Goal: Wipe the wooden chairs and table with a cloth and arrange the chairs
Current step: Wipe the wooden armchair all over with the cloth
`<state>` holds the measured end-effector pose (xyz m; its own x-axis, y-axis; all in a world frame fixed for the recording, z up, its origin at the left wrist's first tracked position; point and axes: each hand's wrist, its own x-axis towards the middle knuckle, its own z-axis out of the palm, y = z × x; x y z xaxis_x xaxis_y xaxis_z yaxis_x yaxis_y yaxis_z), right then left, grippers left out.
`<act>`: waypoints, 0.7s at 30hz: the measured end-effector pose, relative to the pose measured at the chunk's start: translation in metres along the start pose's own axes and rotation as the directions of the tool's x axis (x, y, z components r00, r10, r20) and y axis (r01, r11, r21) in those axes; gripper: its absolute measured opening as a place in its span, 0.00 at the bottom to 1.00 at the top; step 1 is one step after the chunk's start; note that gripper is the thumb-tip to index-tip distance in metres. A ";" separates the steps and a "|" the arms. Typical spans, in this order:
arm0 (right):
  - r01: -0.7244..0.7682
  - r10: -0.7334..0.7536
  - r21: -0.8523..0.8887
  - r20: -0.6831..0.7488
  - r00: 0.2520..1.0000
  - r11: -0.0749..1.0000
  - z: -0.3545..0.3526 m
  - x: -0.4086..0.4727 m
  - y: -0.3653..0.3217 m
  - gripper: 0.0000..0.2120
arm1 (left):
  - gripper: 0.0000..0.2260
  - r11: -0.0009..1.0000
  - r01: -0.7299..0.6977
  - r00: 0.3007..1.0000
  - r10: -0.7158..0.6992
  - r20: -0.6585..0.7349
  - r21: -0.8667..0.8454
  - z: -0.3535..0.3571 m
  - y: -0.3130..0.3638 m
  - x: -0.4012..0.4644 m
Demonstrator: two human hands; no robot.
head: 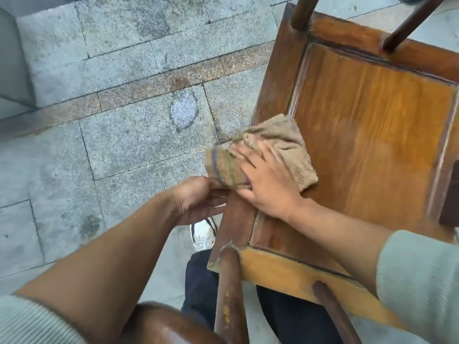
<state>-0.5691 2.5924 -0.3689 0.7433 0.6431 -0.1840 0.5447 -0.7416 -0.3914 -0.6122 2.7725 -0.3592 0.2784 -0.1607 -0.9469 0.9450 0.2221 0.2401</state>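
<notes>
A wooden chair (367, 135) fills the right side of the view, its flat orange-brown seat panel framed by darker rails, with round dark spindles rising from the far rail near the top edge and two more from the near rail at the bottom. A tan, worn cloth (270, 150) lies bunched on the seat's left rail, about midway along it, part of it spread onto the panel and part hanging over the outer left edge of the chair. The right hand (265, 180) lies flat on the cloth with fingers straight and spread, pressing it down onto the wood; it does not curl round the fabric. The left hand (198, 199) sits just outside the same left edge, below the overhanging part of the cloth, fingers loosely extended toward the rail and touching its side; whether the fingertips also catch the cloth's hanging hem cannot be told, since that spot is blurred. Both forearms are bare, with pale green sleeves (417, 281) pushed up. Beneath the chair's near left corner a white shoe (202, 235) and dark trousers (293, 316) show against the grey stone paving (99, 135), which carries a pale round patch (183, 111).
</notes>
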 end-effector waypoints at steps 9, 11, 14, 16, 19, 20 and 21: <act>0.377 -0.345 -0.055 0.299 0.890 0.925 0.002 -0.080 -0.008 0.34 | 0.20 0.998 0.048 0.999 -0.046 -0.024 0.048 -0.011 0.004 -0.010; 0.461 -0.432 0.001 0.352 0.831 0.888 0.007 -0.071 -0.023 0.29 | 0.23 0.993 0.019 0.999 -0.015 -0.037 0.118 -0.011 0.003 -0.009; 0.536 -0.525 0.104 0.424 0.738 0.838 0.005 -0.048 -0.032 0.26 | 0.24 0.964 0.010 1.000 -0.015 0.016 0.265 -0.011 0.011 -0.009; 0.596 -0.582 0.136 0.466 0.666 0.791 0.002 -0.029 -0.037 0.23 | 0.24 0.881 -0.017 1.000 0.002 0.031 0.473 -0.006 0.012 -0.007; 0.717 -0.633 0.113 0.577 0.516 0.688 0.005 -0.004 -0.062 0.14 | 0.22 0.742 -0.079 0.986 0.156 -0.056 0.666 0.004 0.008 0.000; 0.716 -0.616 0.114 0.613 0.495 0.689 0.006 0.003 -0.073 0.11 | 0.19 0.738 -0.107 0.974 0.212 -0.079 0.666 0.004 0.007 0.002; 0.708 -0.591 0.109 0.645 0.484 0.698 0.006 0.009 -0.082 0.08 | 0.15 0.755 -0.144 0.962 0.259 -0.090 0.640 0.005 0.008 0.005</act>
<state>-0.6099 2.6600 -0.3440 -0.2130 0.8727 -0.4393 0.8643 -0.0413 -0.5013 -0.6020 2.7686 -0.3605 0.4971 -0.0107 -0.8676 0.7835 -0.4242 0.4541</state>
